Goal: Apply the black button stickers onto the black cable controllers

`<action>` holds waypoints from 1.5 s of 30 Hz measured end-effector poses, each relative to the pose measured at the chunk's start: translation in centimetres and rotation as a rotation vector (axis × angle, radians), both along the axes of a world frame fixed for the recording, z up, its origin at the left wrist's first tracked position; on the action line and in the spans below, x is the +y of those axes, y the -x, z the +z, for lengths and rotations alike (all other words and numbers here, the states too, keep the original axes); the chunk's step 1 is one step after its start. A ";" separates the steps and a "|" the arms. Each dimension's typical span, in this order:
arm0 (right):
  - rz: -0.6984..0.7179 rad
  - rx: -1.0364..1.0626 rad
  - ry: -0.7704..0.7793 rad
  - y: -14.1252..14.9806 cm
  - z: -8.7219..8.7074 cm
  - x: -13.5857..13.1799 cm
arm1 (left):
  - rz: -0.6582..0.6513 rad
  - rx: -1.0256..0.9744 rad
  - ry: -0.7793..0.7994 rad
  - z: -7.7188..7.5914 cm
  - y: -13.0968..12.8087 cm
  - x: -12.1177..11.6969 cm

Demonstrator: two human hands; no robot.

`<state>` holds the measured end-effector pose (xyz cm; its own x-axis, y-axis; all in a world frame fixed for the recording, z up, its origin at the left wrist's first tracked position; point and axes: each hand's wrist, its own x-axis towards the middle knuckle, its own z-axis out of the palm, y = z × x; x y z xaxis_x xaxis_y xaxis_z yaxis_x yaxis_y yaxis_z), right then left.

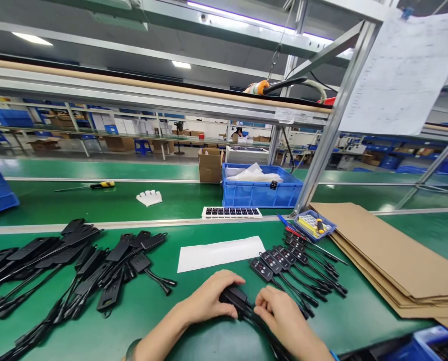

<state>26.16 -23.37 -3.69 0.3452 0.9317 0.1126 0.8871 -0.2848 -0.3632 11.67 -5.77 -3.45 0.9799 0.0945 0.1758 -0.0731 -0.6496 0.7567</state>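
Observation:
My left hand (pixel 211 297) is closed around a small flat black controller box (pixel 235 297), thumb on the near side and fingers over the far side. Black cables (pixel 263 330) run from the box toward the table's near edge. At the cable end of the box, my right hand (pixel 280 312) has its fingers curled and pinched on a cable; its fingertips are partly hidden. Just beyond it lies a row of similar black controllers (pixel 272 261) with printed faces and cables. A white paper strip (pixel 220 252) rests ahead of my hands.
Piles of black controllers (pixel 113 260) with cables cover the left side. Flat cardboard sheets (pixel 393 255) lie at right, near a small blue tray (pixel 316 224). Behind are a blue crate (pixel 261 193), a label sheet (pixel 231 212), a white glove (pixel 149 197) and a screwdriver (pixel 102 185).

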 end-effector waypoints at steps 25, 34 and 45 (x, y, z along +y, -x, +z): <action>-0.261 -0.125 -0.075 -7.1 -0.5 -1.9 | -0.162 0.046 -0.181 -0.9 -8.4 -1.5; -0.232 -0.097 -0.060 -8.5 -0.3 -2.5 | -0.183 0.059 -0.152 -1.7 -9.8 -1.5; -0.289 -0.060 -0.083 -10.4 0.1 -2.2 | -0.191 -0.002 -0.225 -1.2 -9.5 -1.8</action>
